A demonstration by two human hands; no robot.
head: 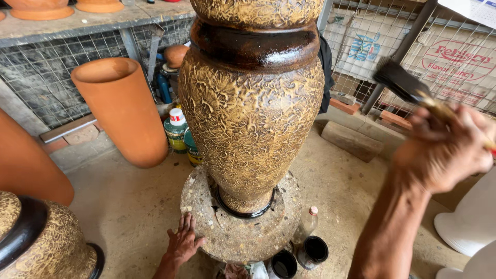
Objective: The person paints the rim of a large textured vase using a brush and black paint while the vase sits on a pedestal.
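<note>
- A tall textured vase (251, 111), mottled yellow-brown with a glossy dark band at its neck, is being carried upright on a round stone turntable (240, 227) standing on the sandy floor (129, 206).
- The vase's dark foot ring is sitting near the middle of the turntable, a little toward its far edge.
- The left hand (183, 242) is being rested flat on the near-left edge of the turntable, fingers spread apart, nothing clamped in it.
- The right hand (447, 150) is being held raised to the right of the vase, well apart from it, fingers closed around the handle of a paintbrush (408, 85).
- The brush's dark bristles are pointing up and left, toward the vase's shoulder, without touching it; the brush is blurred.
- Two dark open cups (299, 256) and a small clear bottle (306, 225) are standing on the floor just beside the near-right edge of the turntable.
- A plain terracotta cylinder pot (124, 111) is leaning to the left of the vase; small paint cans (178, 132) are standing between them.
- A second textured vase (36, 240) is lying partly in view at the lower left corner.
</note>
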